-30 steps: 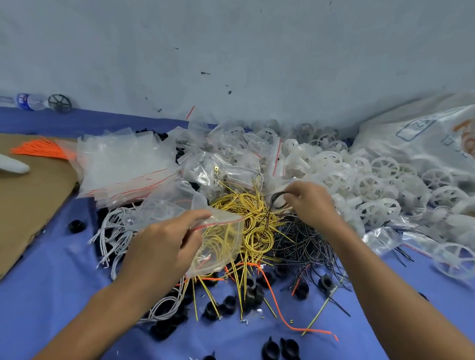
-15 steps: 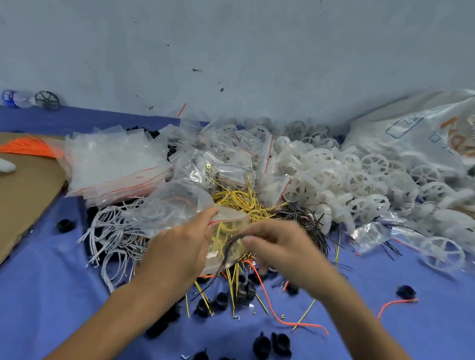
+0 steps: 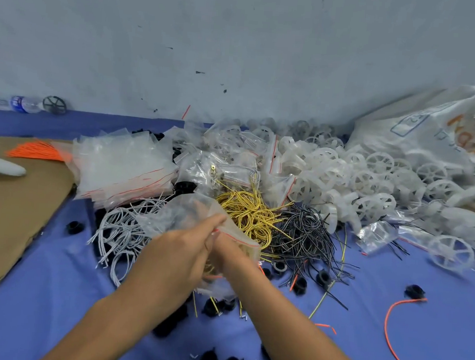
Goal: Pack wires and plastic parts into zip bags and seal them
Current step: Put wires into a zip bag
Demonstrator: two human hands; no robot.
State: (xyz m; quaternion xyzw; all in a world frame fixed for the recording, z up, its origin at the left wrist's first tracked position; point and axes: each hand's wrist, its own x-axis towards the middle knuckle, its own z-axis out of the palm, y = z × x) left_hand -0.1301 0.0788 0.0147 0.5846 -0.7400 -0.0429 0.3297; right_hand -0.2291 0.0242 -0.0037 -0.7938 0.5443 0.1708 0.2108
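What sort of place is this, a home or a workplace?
Probably a workplace, a small packing bench: a big pile of plastic wheels, heaps of wires sorted by colour, a stack of empty zip bags, and the left hand grips one bag.

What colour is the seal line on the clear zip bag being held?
Red seal line on clear zip bag; head view.

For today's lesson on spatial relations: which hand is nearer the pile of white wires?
Left. The left hand is right beside the white wires, its fingers pinching the zip bag; the right hand lies beyond it, toward the black wires.
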